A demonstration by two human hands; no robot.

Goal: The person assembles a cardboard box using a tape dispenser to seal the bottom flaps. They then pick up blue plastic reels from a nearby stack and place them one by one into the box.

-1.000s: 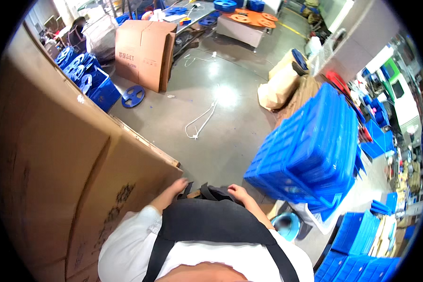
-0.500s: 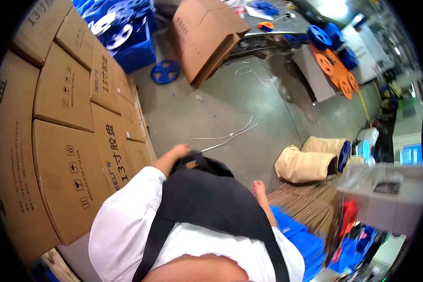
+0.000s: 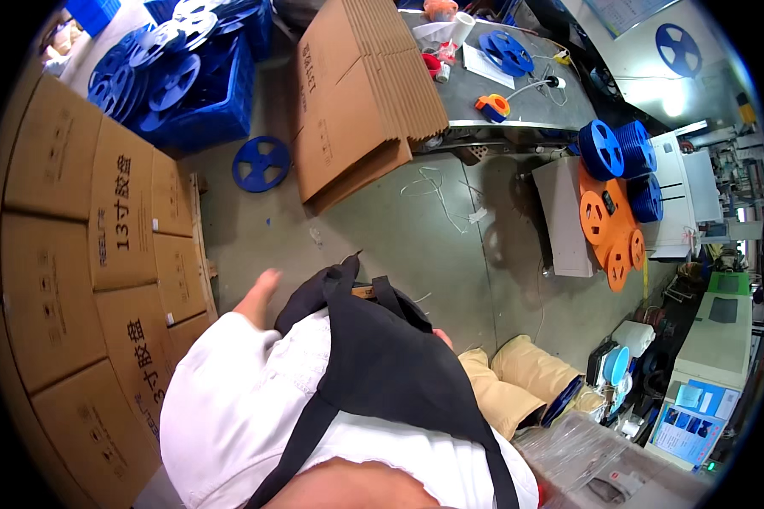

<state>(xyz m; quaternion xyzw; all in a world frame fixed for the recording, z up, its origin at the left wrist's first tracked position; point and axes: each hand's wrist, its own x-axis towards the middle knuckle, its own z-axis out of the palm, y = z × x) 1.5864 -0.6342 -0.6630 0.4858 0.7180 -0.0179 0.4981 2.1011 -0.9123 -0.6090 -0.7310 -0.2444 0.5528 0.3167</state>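
- Head view, hands: the left hand is raised beside the stacked cardboard cartons, fingers loose and spread, gripping nothing. It hangs just above the edge of the dark apron that the person wears. Only a sliver of the right hand peeks past the apron's far edge — I cannot tell whether it is clenched or released.
- Head view, the thing in hand: the apron lies against the person's front, over the white shirt. Its strap loops stand up at the top edge, between the two hands.
- Which way it points: the apron's long axis runs from the person's chest out toward the grey floor, the strap end pointing away from the body and toward the leaning flat cardboard sheets.
- What could go wrong: the left hand holds nothing, so in my judgement a strap could slip loose and the cloth sag or twist.
- Also a risk: the cartons stand close on the left — an elbow swung wide could knock them; loose wire on the floor could catch a foot.
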